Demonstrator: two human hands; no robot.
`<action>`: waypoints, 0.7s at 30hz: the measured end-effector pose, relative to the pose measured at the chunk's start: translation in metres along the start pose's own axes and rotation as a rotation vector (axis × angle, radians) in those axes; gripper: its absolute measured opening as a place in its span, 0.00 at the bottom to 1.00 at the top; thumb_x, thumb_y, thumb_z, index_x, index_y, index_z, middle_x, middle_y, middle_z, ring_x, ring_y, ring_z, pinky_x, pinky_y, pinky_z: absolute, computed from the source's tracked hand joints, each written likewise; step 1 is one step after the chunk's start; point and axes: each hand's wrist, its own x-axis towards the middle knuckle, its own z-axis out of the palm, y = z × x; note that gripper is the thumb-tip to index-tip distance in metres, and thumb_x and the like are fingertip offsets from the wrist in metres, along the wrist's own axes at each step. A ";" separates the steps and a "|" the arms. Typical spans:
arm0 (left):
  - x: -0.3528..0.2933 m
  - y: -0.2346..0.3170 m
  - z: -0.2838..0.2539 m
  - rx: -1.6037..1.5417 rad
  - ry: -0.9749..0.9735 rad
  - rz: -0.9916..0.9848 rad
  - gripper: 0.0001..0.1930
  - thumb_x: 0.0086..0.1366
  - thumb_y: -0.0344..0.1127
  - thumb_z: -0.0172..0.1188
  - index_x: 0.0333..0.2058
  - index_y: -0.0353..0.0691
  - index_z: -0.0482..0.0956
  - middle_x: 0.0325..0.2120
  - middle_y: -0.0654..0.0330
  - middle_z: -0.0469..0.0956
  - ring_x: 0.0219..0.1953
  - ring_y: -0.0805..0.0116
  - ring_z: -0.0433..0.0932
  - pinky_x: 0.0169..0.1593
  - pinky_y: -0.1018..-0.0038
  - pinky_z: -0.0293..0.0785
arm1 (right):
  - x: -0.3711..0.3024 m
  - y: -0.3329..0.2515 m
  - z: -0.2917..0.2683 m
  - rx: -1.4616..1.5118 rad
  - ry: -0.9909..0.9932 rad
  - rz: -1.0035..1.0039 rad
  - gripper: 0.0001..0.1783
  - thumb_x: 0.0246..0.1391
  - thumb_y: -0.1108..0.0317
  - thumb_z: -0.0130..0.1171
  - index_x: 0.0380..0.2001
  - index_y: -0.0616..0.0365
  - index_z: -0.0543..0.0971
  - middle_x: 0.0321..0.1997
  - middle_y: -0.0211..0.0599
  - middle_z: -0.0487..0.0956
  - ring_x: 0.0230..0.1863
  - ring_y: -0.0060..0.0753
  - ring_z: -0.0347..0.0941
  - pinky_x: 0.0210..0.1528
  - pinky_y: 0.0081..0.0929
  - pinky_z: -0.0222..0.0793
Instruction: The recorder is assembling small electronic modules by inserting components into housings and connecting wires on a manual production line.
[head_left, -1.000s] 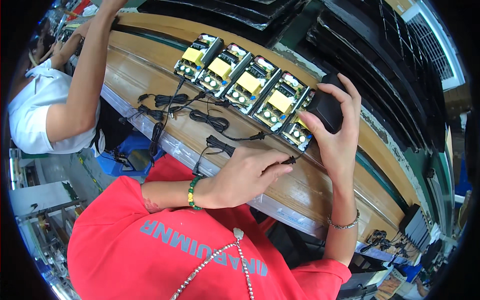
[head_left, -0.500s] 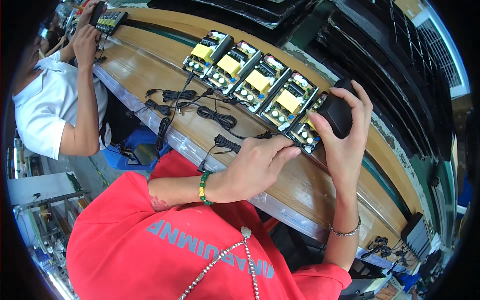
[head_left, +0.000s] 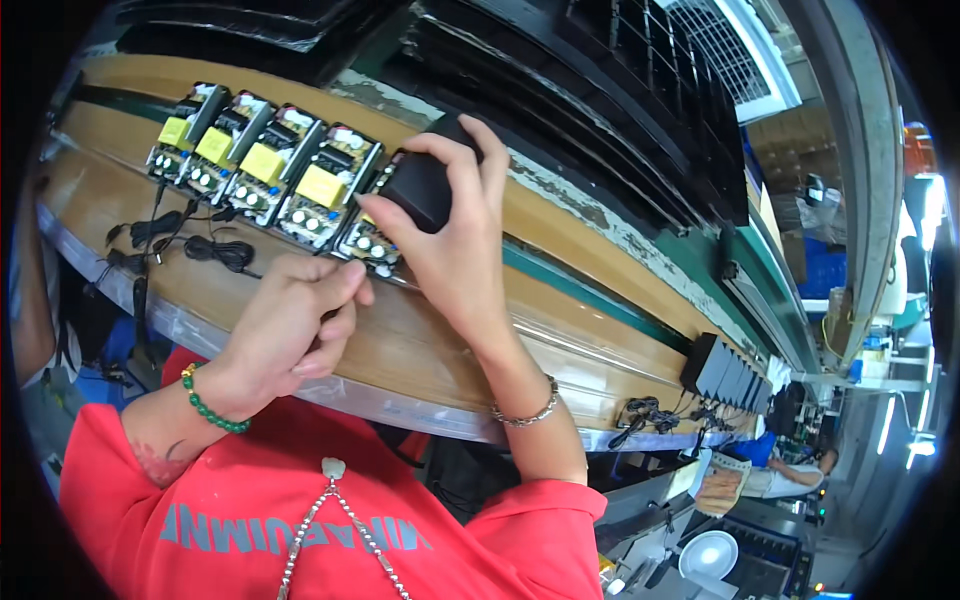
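Black trays holding adapter circuit boards (head_left: 262,162), with yellow transformers, stand in a row on the bench. Over the rightmost board (head_left: 370,245), my right hand (head_left: 460,225) grips a black plastic case cover (head_left: 420,190), thumb on the near side and fingers around the far side. The cover is tilted and hides part of that board. At the board's near edge my left hand (head_left: 300,320) is closed, thumb and forefinger pinched together. Whatever lies between those fingers is hidden. Left of that hand, coiled black cables (head_left: 220,252) lie on the wood.
A wooden bench (head_left: 590,385) with a plastic-wrapped front edge runs left to right. Stacked black trays (head_left: 560,130) rise behind it. Farther right stand black adapters (head_left: 722,372) with bundled cables (head_left: 645,415). A co-worker's arm (head_left: 35,290) shows at the far left.
The view has swung right, so the boards appear farther left and more of the right side shows. My left fingers curl more tightly. The cover stays in my right hand over the last board.
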 end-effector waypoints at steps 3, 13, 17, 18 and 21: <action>0.002 0.000 0.000 0.003 0.004 -0.043 0.17 0.79 0.41 0.49 0.33 0.34 0.74 0.13 0.66 0.62 0.07 0.77 0.54 0.13 0.74 0.50 | -0.002 -0.002 -0.001 0.005 0.011 0.015 0.29 0.44 0.68 0.78 0.50 0.55 0.77 0.65 0.55 0.63 0.68 0.58 0.63 0.66 0.44 0.64; 0.001 -0.049 0.006 1.026 0.380 1.228 0.09 0.70 0.33 0.60 0.40 0.31 0.78 0.27 0.51 0.78 0.35 0.55 0.81 0.36 0.66 0.76 | -0.002 0.002 -0.032 -0.151 -0.068 -0.020 0.31 0.41 0.63 0.80 0.49 0.52 0.78 0.66 0.54 0.64 0.70 0.60 0.59 0.69 0.48 0.59; -0.011 -0.050 -0.005 1.040 0.580 1.302 0.10 0.65 0.29 0.63 0.44 0.34 0.79 0.34 0.48 0.79 0.42 0.51 0.79 0.43 0.59 0.76 | -0.004 0.002 -0.040 -0.278 0.026 -0.028 0.31 0.40 0.62 0.82 0.48 0.52 0.80 0.66 0.50 0.66 0.68 0.55 0.63 0.66 0.45 0.65; -0.008 -0.052 -0.008 1.132 0.569 1.197 0.10 0.65 0.30 0.63 0.44 0.35 0.80 0.33 0.48 0.79 0.43 0.51 0.79 0.43 0.60 0.76 | 0.004 0.001 -0.037 -0.247 0.012 -0.034 0.31 0.40 0.62 0.82 0.48 0.52 0.80 0.66 0.50 0.66 0.68 0.55 0.63 0.66 0.45 0.65; 0.001 -0.056 -0.018 1.306 0.523 0.969 0.10 0.66 0.31 0.63 0.45 0.36 0.81 0.33 0.50 0.80 0.43 0.52 0.80 0.43 0.61 0.75 | 0.028 -0.009 -0.029 -0.238 -0.131 -0.143 0.30 0.40 0.63 0.81 0.49 0.51 0.80 0.67 0.50 0.65 0.67 0.56 0.65 0.63 0.45 0.69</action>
